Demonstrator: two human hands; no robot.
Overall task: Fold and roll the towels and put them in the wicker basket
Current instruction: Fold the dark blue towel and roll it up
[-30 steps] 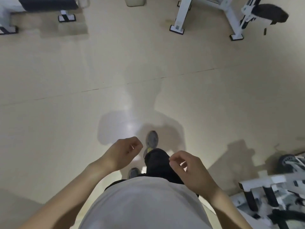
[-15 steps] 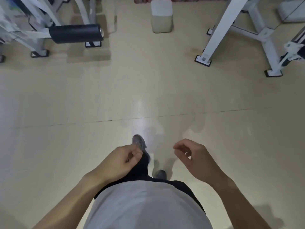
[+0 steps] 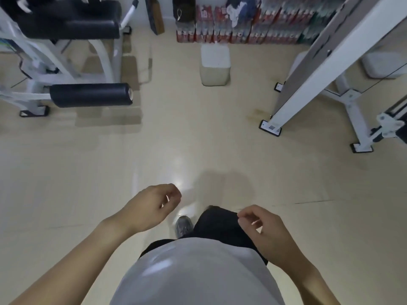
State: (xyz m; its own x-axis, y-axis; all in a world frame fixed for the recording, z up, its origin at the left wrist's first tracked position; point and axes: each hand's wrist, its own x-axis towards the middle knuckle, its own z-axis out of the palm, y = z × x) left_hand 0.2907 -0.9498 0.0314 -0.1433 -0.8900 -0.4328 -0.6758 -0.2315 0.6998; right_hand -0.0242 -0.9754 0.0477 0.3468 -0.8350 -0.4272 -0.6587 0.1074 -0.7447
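No towel and no wicker basket are in view. I am walking across a beige gym floor (image 3: 198,146). My left hand (image 3: 152,205) hangs in front of my waist with its fingers loosely curled and nothing in it. My right hand (image 3: 264,230) is held at the same height on the other side, fingers also loosely curled and holding nothing. Below them I see my white shirt (image 3: 198,274), dark shorts and one grey shoe (image 3: 184,225).
A white exercise machine with black padded rollers (image 3: 90,94) stands at the left. A white frame leg (image 3: 308,69) slants down at the right. A pale cube-shaped box (image 3: 214,66) sits on the floor ahead, before a row of red packaged goods (image 3: 237,29) along the wall.
I have walked forward: the machines, the pale box and the far wall have come closer and lower in view. Both hands stay loosely curled and hold nothing; my legs have swapped stride.
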